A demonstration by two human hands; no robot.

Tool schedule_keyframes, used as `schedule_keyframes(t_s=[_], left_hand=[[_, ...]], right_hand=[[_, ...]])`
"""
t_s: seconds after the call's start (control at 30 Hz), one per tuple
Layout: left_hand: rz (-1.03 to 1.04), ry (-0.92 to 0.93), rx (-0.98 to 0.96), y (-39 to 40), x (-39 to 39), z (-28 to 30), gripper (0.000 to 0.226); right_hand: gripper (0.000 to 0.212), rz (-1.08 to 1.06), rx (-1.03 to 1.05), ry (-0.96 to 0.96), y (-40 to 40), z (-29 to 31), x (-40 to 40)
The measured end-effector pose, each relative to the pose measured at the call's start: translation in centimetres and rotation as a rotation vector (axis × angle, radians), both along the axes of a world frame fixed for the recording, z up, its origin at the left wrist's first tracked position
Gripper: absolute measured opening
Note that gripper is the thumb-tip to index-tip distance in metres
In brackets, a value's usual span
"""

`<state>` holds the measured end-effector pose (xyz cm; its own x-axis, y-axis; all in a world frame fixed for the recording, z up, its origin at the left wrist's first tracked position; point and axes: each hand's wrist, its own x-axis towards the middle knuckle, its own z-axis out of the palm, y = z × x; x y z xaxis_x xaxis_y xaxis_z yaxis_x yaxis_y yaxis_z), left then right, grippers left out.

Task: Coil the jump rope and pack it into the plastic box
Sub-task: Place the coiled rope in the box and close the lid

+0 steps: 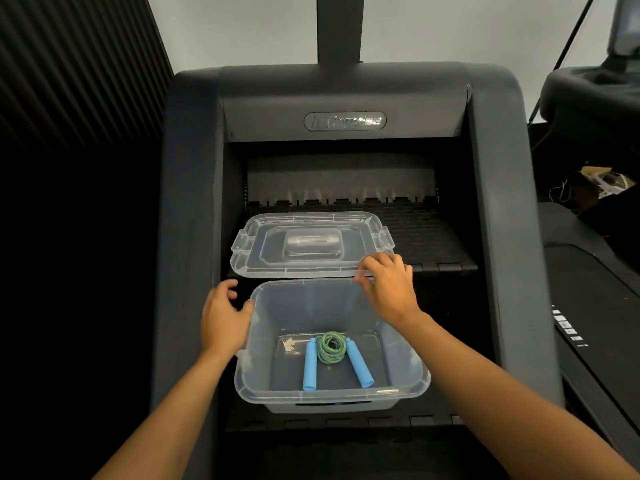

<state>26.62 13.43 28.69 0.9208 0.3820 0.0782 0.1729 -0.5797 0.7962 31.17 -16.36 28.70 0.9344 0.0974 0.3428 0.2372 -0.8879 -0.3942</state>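
The right hand (389,291) pinches the near edge of the clear lid (308,244) close to its right corner, fingers curled over the rim. The left hand (223,320) is open and holds nothing; its fingers are spread beside the far left corner of the plastic box (398,358), with the thumb at or just touching the rim.

The box sits uncovered on a lower black step (433,419) of a dark stair-climbing machine (498,202), its near edge toward the person. Inside, on the bottom of the box, lies the jump rope (331,347): a green speckled cord wound into a tight coil near the middle, flanked by two blue handles. The left handle (309,365) runs almost straight toward the near wall; the right handle (359,363) angles out toward the near right corner. Both touch the coil at their far ends.

The lid rests flat on the next step up (436,233), on that step's left half, just behind the box. It has a latch tab at each short end and a raised rectangular panel in its centre.

A silver badge (345,120) on the machine's upper panel reads "impulse", with a small logo to its left that is too blurred to read.
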Motion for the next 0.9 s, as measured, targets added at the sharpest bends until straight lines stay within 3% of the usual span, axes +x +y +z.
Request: schedule_keyframes(t_s=[0.17, 0.23, 0.47, 0.6, 0.73, 0.9], left_hand=[[-0.088, -0.134, -0.073, 0.6, 0.7, 1.4, 0.092], [-0.131, -0.172, -0.097, 1.1, 0.9, 1.6, 0.098], [-0.216, -0.316, -0.210, 1.6, -0.1, 4.3, 0.076], [-0.185, -0.397, -0.301, 1.4, -1.3, 5.8, 0.042], [-0.153, -0.440, -0.331, 1.3, -2.2, 7.2, 0.041], [-0.122, -0.372, -0.278, 0.6, -3.3, 7.5, 0.029]], right_hand=[[0.013, 0.058, 0.105, -0.105, -1.3, 3.1, -2.8], [0.018, 0.098, 0.131, -0.128, -1.9, 4.6, -3.9], [0.027, 0.208, 0.289, -0.155, -3.6, 10.3, -7.1], [0.039, 0.170, 0.527, -0.224, -4.3, 12.5, -7.5], [0.057, 0.063, 0.682, -0.259, -5.6, 12.7, -7.9], [0.048, 0.166, 0.826, -0.033, -5.7, 10.4, -8.8]])
